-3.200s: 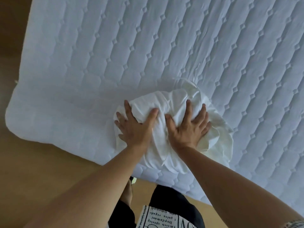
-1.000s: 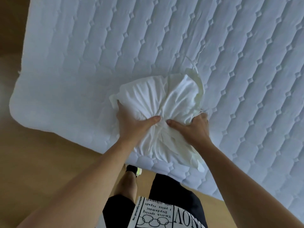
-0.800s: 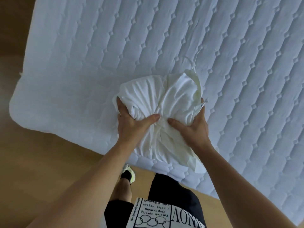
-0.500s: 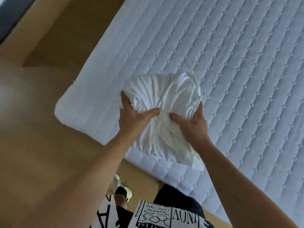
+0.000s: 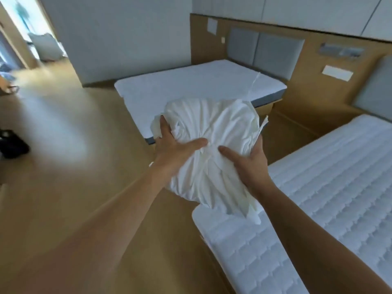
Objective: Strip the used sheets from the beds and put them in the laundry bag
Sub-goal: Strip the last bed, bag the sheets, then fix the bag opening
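I hold one bundle of white sheets (image 5: pixel 214 149) up in front of me, clear of both beds, between my two hands. My left hand (image 5: pixel 176 149) grips its left side: the fingers (image 5: pixel 164 129) reach up along the far left edge of the bundle and the thumb (image 5: pixel 196 143) presses in across the near face, bunching the cloth. My right hand (image 5: pixel 249 166) grips the right side: its thumb (image 5: pixel 228 152) points in toward the left thumb, just apart from it, and the fingers curl round behind the right edge, mostly hidden by the cloth. A loose flap of sheet hangs down below my right wrist, over the near corner of the near bed (image 5: pixel 297 219).

There are two beds. The near one, on the right, shows a bare quilted white mattress cover. The far bed (image 5: pixel 191 81) lies beyond the bundle, against a wooden wall panel, and it also shows plain white. A thin white strip (image 5: pixel 253 85) rises from the bundle's top right across the far bed.

Behind the far bed I count two grey padded headboard panels (image 5: pixel 263 53); a third grey panel (image 5: pixel 375 92) shows at the far right edge. One dark object (image 5: pixel 12 144) sits on the wooden floor (image 5: pixel 63 187) at the far left; it is too blurred to name.
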`<action>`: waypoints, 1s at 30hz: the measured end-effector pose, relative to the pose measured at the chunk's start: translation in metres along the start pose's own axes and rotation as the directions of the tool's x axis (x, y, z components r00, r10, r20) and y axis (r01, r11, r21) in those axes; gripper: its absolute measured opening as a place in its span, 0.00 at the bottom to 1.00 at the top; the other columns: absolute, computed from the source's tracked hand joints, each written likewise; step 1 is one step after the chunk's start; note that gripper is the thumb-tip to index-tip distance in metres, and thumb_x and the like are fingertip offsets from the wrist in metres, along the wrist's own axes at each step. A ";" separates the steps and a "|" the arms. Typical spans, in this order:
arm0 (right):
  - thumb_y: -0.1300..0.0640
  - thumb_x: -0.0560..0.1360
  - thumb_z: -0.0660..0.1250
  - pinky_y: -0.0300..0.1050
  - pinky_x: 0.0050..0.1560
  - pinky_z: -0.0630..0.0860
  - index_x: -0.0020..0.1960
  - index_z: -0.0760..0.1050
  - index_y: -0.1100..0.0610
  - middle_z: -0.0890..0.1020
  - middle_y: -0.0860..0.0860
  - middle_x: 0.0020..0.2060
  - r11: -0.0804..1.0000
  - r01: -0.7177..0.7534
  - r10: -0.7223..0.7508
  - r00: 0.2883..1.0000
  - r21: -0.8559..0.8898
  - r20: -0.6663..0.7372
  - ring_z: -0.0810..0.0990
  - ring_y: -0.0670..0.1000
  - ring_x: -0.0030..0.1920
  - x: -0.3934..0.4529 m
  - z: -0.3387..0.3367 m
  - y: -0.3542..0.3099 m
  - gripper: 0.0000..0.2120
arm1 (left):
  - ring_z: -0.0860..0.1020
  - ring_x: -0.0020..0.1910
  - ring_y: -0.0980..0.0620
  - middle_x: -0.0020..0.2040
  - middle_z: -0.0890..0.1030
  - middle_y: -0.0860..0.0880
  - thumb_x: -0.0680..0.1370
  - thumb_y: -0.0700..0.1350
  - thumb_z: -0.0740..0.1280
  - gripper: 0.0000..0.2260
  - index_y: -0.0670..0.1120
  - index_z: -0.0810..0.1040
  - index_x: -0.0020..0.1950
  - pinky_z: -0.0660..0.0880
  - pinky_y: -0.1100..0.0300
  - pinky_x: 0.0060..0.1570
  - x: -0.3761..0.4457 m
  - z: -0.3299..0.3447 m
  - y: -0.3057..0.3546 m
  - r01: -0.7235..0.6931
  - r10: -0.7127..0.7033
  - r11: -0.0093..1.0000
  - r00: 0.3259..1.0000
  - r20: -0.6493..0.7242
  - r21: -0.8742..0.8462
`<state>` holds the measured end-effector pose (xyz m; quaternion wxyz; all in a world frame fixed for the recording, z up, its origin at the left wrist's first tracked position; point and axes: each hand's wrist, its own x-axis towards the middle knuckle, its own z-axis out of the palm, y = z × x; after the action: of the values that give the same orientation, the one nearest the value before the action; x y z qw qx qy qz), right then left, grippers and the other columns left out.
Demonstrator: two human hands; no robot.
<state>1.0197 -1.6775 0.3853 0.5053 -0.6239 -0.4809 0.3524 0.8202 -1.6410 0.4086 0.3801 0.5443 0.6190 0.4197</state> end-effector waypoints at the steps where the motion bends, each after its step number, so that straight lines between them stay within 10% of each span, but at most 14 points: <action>1: 0.32 0.63 0.79 0.59 0.68 0.76 0.79 0.55 0.40 0.75 0.41 0.66 0.999 0.041 -0.041 0.999 0.017 0.034 0.78 0.52 0.65 0.005 0.027 -0.019 0.53 | 0.62 0.79 0.43 0.82 0.57 0.52 0.63 0.67 0.80 0.62 0.64 0.38 0.81 0.64 0.40 0.75 0.007 -0.033 0.002 -0.005 0.006 1.000 0.998 -0.056 0.007; 14: 0.32 0.57 0.80 0.62 0.67 0.76 0.77 0.58 0.37 0.78 0.42 0.65 0.964 0.216 -0.257 0.902 0.155 0.346 0.79 0.53 0.65 0.101 0.303 -0.133 0.54 | 0.67 0.76 0.43 0.81 0.60 0.50 0.51 0.74 0.76 0.68 0.65 0.38 0.81 0.68 0.40 0.73 0.124 -0.274 -0.039 0.032 -0.045 0.999 0.896 -0.442 -0.036; 30: 0.33 0.56 0.82 0.61 0.66 0.77 0.75 0.62 0.36 0.79 0.39 0.63 0.953 0.140 -0.266 0.809 0.268 0.524 0.80 0.52 0.63 0.442 0.599 -0.179 0.53 | 0.67 0.75 0.44 0.80 0.61 0.53 0.50 0.76 0.78 0.69 0.67 0.40 0.80 0.67 0.39 0.73 0.515 -0.398 -0.081 0.137 -0.170 0.985 0.811 -0.560 -0.100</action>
<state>0.5496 -1.0757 0.4352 0.4440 -0.3807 -0.6293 0.5118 0.3611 -1.1764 0.4690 0.2267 0.3326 0.7339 0.5471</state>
